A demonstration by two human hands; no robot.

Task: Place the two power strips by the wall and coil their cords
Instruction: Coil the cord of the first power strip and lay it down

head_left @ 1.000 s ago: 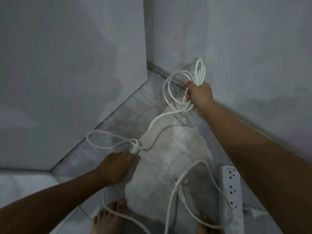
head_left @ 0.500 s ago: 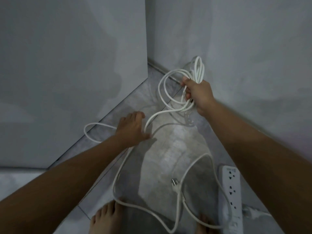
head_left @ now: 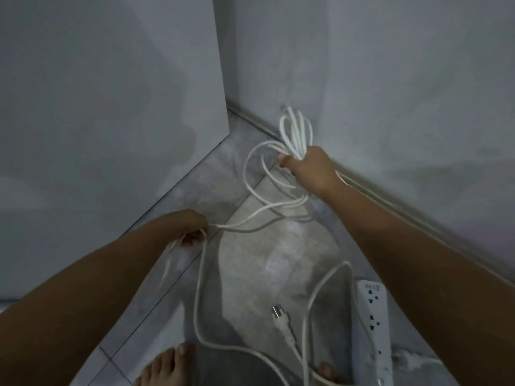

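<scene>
the right hand (head_left: 312, 168) is closed in a fist around a bunch of white cord loops (head_left: 295, 129), held up close to the grey wall (head_left: 390, 79), with the lower loops hanging toward the grey tiled floor (head_left: 278, 260). the left hand (head_left: 186, 227) has its fingers curled around the same thin white cord (head_left: 199, 288), which runs from it across to the right hand and also drops to the floor past a bare foot (head_left: 164, 366). a white plug (head_left: 280, 319) lies on the floor among the slack. a long white plastic power strip (head_left: 372, 330) lies flat on the floor at the lower right, near the wall's base.
</scene>
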